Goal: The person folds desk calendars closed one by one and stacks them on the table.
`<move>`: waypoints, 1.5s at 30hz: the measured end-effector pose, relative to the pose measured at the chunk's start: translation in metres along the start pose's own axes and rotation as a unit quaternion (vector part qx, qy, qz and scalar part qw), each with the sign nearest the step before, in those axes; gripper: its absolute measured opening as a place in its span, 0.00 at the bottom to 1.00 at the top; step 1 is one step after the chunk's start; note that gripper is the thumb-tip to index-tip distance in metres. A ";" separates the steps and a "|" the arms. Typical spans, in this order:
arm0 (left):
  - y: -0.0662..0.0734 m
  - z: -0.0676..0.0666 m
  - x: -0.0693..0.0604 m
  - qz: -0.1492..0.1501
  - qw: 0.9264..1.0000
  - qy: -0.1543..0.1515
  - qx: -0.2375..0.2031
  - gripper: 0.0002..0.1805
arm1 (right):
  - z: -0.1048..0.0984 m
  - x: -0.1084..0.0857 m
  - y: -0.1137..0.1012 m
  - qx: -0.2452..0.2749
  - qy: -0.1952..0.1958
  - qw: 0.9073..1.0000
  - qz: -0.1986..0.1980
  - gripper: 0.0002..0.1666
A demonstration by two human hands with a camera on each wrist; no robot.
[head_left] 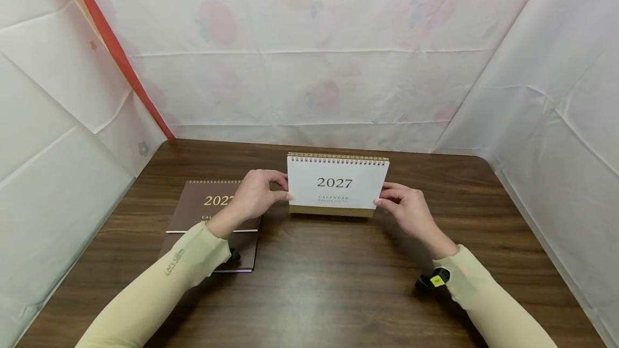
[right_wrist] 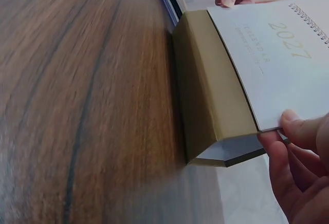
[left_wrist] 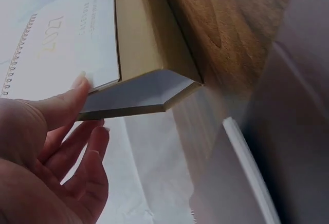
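Note:
A white 2027 desk calendar (head_left: 333, 182) with gold spiral binding stands upright on its folded tan base (head_left: 331, 211) near the back of the table. My left hand (head_left: 261, 193) holds its left edge, thumb on the front and fingers behind. At the opposite edge, my right hand (head_left: 405, 207) pinches the lower corner the same way. In the left wrist view the thumb presses the white cover (left_wrist: 67, 39), and the hollow end of the base shows. The right wrist view shows the right thumb on the cover (right_wrist: 277, 59) and fingertips at its underside.
Left of the standing calendar, a brown 2027 calendar (head_left: 193, 208) lies flat, partly hidden by my left forearm. The wood-grain table (head_left: 319, 283) is bordered by white cloth walls (head_left: 309, 90) at the back and both sides. A red strip (head_left: 116, 47) runs down the left corner.

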State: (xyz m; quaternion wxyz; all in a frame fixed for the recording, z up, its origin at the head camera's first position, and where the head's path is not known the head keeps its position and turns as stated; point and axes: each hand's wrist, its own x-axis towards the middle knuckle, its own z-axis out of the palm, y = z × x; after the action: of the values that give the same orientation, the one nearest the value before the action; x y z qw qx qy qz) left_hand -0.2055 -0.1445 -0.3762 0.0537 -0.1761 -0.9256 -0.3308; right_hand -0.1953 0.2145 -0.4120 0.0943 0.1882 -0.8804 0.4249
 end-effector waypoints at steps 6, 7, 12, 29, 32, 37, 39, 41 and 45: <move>0.007 -0.004 -0.001 -0.010 0.999 0.015 -0.027 0.07 | -0.007 0.000 -0.006 -0.006 0.019 1.000 -0.011 0.03; 0.007 -0.003 -0.001 -0.012 0.999 0.015 -0.032 0.07 | -0.008 0.001 -0.006 -0.009 0.019 1.000 -0.008 0.03; 0.006 -0.001 -0.001 -0.024 0.998 0.011 -0.065 0.08 | -0.008 0.000 -0.005 0.002 0.006 1.000 0.029 0.05; -0.004 0.026 0.000 -0.073 0.992 -0.054 -0.084 0.14 | 0.000 -0.003 0.010 -0.014 -0.066 0.992 0.109 0.13; -0.005 0.029 0.000 -0.078 0.991 -0.076 -0.072 0.15 | 0.003 -0.003 0.012 0.000 -0.073 0.991 0.114 0.13; -0.009 0.034 -0.001 -0.091 0.988 -0.109 -0.059 0.17 | 0.005 -0.003 0.015 0.022 -0.102 0.985 0.134 0.15; -0.009 0.035 -0.001 -0.097 0.986 -0.124 -0.052 0.17 | 0.006 -0.003 0.015 0.019 -0.121 0.983 0.138 0.17; -0.009 0.036 -0.002 -0.103 0.984 -0.137 -0.045 0.16 | 0.007 -0.002 0.016 0.016 -0.137 0.980 0.145 0.19; -0.008 0.035 -0.002 -0.114 0.981 -0.157 -0.028 0.15 | 0.008 -0.003 0.016 -0.004 -0.154 0.976 0.154 0.18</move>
State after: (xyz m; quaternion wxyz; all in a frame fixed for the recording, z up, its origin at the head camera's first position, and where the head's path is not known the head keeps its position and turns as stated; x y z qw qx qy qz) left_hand -0.2060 -0.1287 -0.4083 -0.1356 -0.1207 -0.9267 -0.3289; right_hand -0.1996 0.2178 -0.4294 -0.1084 0.1137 -0.9046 0.3963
